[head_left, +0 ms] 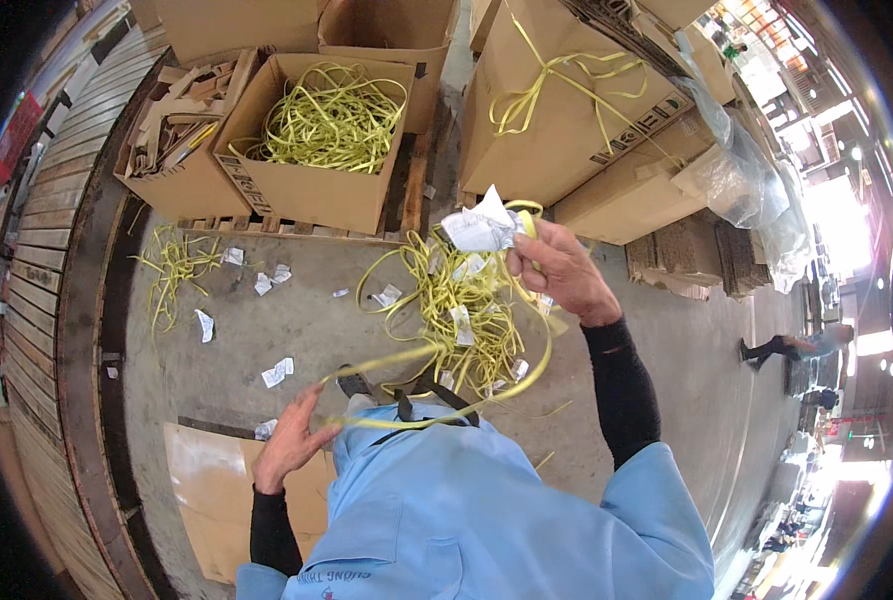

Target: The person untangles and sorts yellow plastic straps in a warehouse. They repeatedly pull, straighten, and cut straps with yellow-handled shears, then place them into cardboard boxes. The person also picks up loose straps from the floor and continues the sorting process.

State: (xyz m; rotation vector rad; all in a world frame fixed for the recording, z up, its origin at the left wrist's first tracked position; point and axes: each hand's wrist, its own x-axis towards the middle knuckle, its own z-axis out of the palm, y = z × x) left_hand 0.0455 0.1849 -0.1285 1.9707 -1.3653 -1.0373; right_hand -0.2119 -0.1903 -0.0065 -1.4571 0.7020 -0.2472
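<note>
1. Left side, on the floor: a small tangle point(177, 257) of yellow strap with paper scraps point(278, 373) scattered near it.
2. Left hand point(292, 440), near side: thumb stands off from the fingers, right by the strap. Can't tell if it's pinching any; the fingers hide that spot.
3. Far left-of-middle: an open box point(317, 200) heaped with more yellow strap.
4. The strap point(392, 356) in play loops between the hands, over the lap. Part of it is motion-blurred, so I can't trace its ends.
5. Middle floor: a big pile point(467, 310) with paper mixed in, its near edge cut off by the body.
6. Right hand point(564, 272): pinching crumpled paper point(479, 230) along with yellow strap. I'd call this step handling strap and paper together; next move calls for a firm pinch and slack control, imo. Whether they're attached is hidden by the fingers.
</note>
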